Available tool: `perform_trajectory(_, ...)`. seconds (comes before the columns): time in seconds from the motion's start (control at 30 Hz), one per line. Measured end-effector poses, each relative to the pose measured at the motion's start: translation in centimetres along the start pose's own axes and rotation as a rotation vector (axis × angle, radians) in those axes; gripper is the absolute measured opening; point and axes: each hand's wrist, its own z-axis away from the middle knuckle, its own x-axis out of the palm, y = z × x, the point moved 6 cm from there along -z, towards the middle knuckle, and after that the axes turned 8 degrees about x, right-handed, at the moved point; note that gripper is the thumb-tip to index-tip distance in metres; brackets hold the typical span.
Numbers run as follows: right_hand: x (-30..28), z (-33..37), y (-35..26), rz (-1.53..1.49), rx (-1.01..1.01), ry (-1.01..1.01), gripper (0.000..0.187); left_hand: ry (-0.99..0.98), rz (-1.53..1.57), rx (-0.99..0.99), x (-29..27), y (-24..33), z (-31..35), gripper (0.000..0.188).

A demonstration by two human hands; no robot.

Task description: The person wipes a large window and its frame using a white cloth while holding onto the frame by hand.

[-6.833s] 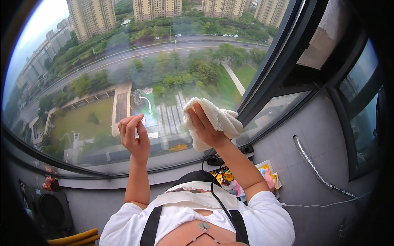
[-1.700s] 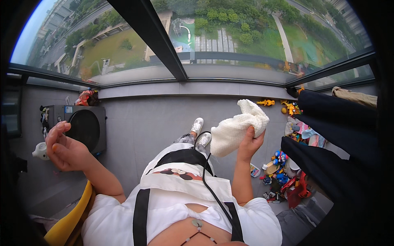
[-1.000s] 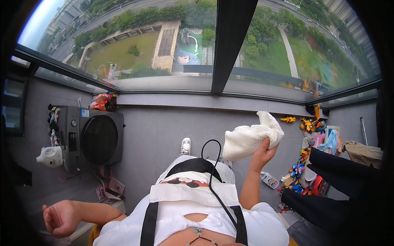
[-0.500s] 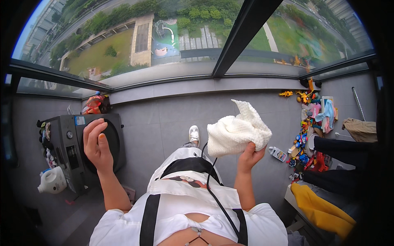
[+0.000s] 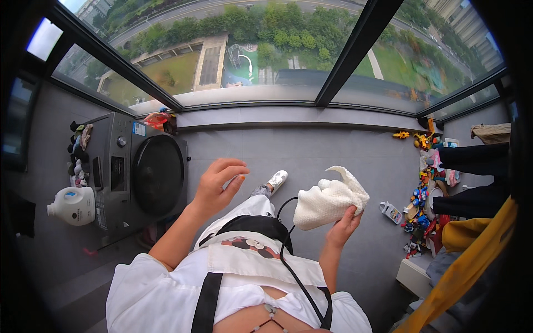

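Observation:
A bunched white cloth with a waffle-like weave hangs in front of me, one corner sticking up. My right hand grips its lower right side, with the thumb showing over the fabric and the other fingers partly hidden behind it. My left hand is held in the air in front of my body, empty, its fingers loosely curved and apart from the thumb. It sits between the washing machine and the cloth, touching neither.
On the washing machine lie small dark garments and a white detergent jug. Toys are heaped along the right wall, with a white bottle beside them. Dark trousers and a yellow garment hang at right. Windows stand ahead.
My left hand has moved right, away from the washing machine and nearer the cloth. The view has turned left. My right hand still grips the cloth, which sits slightly lower.

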Motion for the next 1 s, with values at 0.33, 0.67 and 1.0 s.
perform_trajectory(0.33,1.6,8.8,-2.7,0.024,-0.093,0.156,0.049,0.005,0.083,0.161,-2.8,0.9,3.2,0.017)
perform_trajectory(0.67,5.2,16.7,-4.5,0.139,-0.23,0.275,0.04,-0.019,0.063,0.281,-6.3,-1.0,5.3,0.019)
perform_trajectory(1.0,-5.3,23.5,-6.3,0.088,-0.283,0.563,0.042,-0.174,0.202,0.543,-0.2,8.5,4.0,0.014)
